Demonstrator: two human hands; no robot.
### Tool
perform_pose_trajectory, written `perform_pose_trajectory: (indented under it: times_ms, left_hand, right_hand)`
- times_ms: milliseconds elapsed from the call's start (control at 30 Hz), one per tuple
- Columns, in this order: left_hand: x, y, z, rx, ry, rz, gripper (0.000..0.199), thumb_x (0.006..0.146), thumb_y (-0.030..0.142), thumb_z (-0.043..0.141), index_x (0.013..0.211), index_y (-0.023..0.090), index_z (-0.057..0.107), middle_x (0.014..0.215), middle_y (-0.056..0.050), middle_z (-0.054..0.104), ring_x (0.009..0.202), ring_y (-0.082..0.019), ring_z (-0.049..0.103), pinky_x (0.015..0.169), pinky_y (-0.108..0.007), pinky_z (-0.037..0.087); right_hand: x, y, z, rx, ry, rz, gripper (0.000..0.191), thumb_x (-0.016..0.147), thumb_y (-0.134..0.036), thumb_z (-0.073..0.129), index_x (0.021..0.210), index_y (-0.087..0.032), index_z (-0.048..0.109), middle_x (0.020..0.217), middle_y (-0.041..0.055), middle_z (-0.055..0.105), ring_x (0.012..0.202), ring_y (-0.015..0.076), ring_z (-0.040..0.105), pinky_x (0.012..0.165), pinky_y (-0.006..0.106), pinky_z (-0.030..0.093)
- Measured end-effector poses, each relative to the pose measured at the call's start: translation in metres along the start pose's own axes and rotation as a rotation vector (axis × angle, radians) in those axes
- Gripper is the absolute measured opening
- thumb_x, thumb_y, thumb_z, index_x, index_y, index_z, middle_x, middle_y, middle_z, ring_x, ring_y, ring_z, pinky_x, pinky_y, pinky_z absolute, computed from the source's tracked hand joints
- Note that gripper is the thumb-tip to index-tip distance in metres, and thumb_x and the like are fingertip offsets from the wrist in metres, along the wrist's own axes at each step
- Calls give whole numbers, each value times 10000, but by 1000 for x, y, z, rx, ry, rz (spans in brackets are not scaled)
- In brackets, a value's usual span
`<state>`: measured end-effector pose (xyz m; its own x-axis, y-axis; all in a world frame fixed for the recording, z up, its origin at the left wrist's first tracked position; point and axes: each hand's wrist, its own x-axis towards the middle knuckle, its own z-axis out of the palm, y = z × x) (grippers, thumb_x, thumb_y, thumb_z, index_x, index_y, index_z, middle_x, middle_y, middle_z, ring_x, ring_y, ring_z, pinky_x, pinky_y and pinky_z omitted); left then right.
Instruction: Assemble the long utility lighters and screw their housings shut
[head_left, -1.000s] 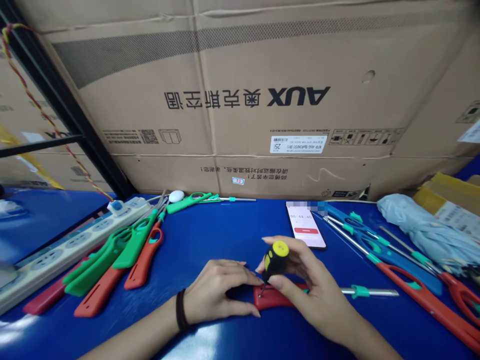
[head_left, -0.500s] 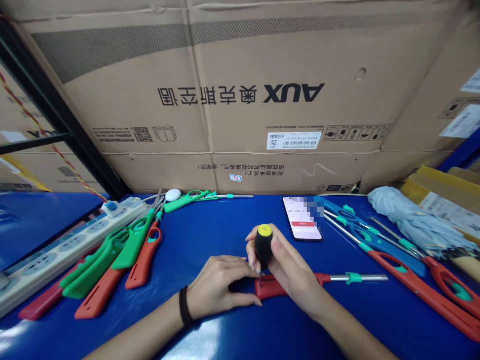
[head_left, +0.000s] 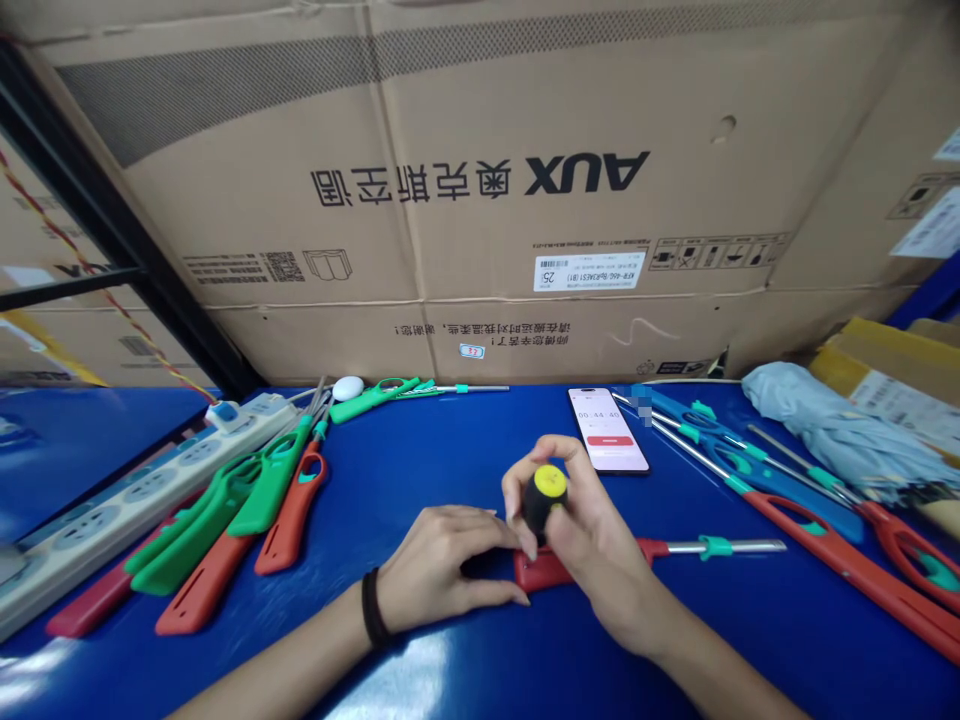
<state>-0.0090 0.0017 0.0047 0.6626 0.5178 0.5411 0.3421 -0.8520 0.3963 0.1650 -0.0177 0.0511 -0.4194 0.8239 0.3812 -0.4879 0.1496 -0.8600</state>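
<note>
My right hand (head_left: 581, 535) grips a black screwdriver handle with a yellow end cap (head_left: 547, 498), held over a red plastic lighter handle (head_left: 544, 571). The screwdriver's tip is hidden behind my fingers. This long utility lighter lies flat on the blue table (head_left: 420, 450), and its steel nozzle (head_left: 726, 547) with a green collar points right. My left hand (head_left: 442, 570) rests over the lighter's left end, steadying it, with the fingers curved around the red body. A black band circles my left wrist.
Green and red lighters lie at left beside a white power strip (head_left: 142, 503). A phone (head_left: 607, 430) shows a timer beyond my hands. Blue and red lighters (head_left: 825, 530) and a folded grey-blue cloth (head_left: 825, 430) lie at right. A large cardboard box (head_left: 480, 200) stands behind the table.
The screwdriver has tilted from upright, with its yellow cap now leaning toward me, and my right hand's fingers have shifted around its handle. The view has moved slightly.
</note>
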Motion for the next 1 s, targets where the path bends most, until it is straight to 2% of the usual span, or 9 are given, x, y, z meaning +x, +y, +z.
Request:
perform_pose_trajectory:
  times_ms: [100, 200, 267, 433, 533, 600, 767, 900, 1000]
  left_hand:
    - [0, 1, -1, -5, -20, -25, 336, 824, 482, 638, 947, 170, 664, 784, -26, 711, 711, -147, 679, 712, -224, 514]
    - [0, 1, -1, -14, -22, -28, 318, 824, 470, 644, 961, 183, 670, 787, -21, 714, 713, -149, 682, 713, -230, 521]
    - [0, 1, 0, -23, -29, -38, 315, 827, 471, 640, 962, 189, 672, 795, -22, 718, 720, -151, 686, 739, -243, 527]
    - [0, 1, -1, -41, -49, -49, 325, 807, 453, 671, 977, 175, 666, 841, -33, 727, 769, -156, 692, 753, -232, 523]
    - [1, 1, -1, -59, -33, -33, 290, 832, 445, 647, 943, 177, 670, 829, -34, 725, 741, -151, 688, 735, -226, 519]
    - [1, 1, -1, -72, -38, -31, 272, 844, 440, 634, 937, 187, 670, 821, -31, 724, 731, -152, 685, 740, -231, 517]
    - [1, 1, 0, -50, -30, -18, 284, 827, 433, 659, 955, 179, 656, 788, -26, 711, 728, -150, 680, 733, -222, 510]
    - [0, 0, 0, -10, -26, -2, 260, 855, 435, 622, 884, 179, 659, 745, -22, 699, 673, -143, 666, 661, -216, 500]
    - [1, 0, 0, -30, -24, 21, 241, 873, 409, 608, 968, 193, 651, 766, -16, 701, 691, -139, 665, 687, -217, 500]
  right_hand:
    - [-2, -2, 0, -100, 25, 3, 325, 955, -522, 382, 1066, -246, 514, 960, 30, 524, 782, 142, 497, 756, 309, 417]
    - [-3, -3, 1, -116, 72, 2, 177, 901, -391, 579, 953, -269, 462, 989, -3, 520, 717, 113, 490, 686, 276, 407]
    - [-4, -2, 1, -59, 112, -24, 265, 851, -378, 653, 917, -284, 413, 921, -41, 487, 601, 84, 425, 587, 247, 366]
    - [-4, 2, -1, -59, 74, -18, 371, 963, -550, 310, 987, -249, 525, 787, -12, 468, 635, 125, 437, 641, 295, 365]
    - [-7, 0, 0, -96, 62, -25, 191, 937, -449, 487, 964, -259, 497, 968, 0, 506, 639, 95, 469, 664, 286, 373]
    - [-9, 0, 1, -70, 60, -23, 205, 892, -422, 584, 957, -278, 452, 968, -22, 494, 576, 71, 416, 619, 267, 358]
    - [-10, 0, 2, -64, 42, -9, 381, 960, -551, 317, 1014, -245, 536, 890, 14, 488, 685, 132, 434, 692, 304, 376]
    - [-9, -2, 2, -83, 36, 14, 195, 920, -445, 521, 991, -267, 485, 976, 7, 501, 700, 122, 468, 722, 303, 389]
    - [-10, -1, 2, -80, 35, 16, 254, 890, -482, 554, 1010, -286, 447, 899, -16, 477, 641, 112, 424, 662, 283, 378]
